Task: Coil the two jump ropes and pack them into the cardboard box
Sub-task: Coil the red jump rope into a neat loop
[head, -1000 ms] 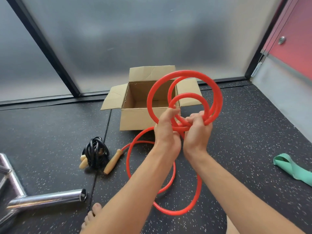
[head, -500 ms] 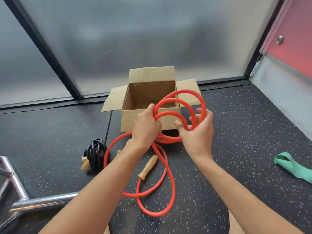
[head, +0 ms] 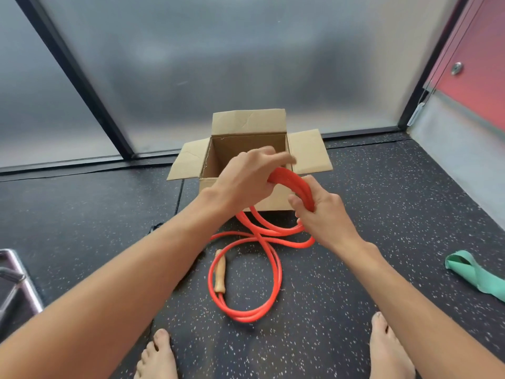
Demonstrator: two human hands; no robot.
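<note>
- lower left edge of the frame: a metal frame (head: 13, 283) lies on the dark floor; no part in the job
- left hand (head: 246, 181), centre of the frame: lies over the top of the orange jump rope (head: 293, 181); its fingers are blurred, so i cannot tell whether they clasp the rope or only rest on it
- cardboard box (head: 248, 121), just above the hands: flaps open; the part of the inside that shows holds no rope, so packing looks not yet begun
- the orange jump rope is only partly coiled: a few turns are gathered between the hands; two loose loops and a wooden handle (head: 220, 272) lie on the floor below centre
- right hand (head: 322, 214), right of centre: fingers curled round the gathered turns, grasping them
- second rope: not plainly seen
- right edge: a green band (head: 475, 272) on the floor
</note>
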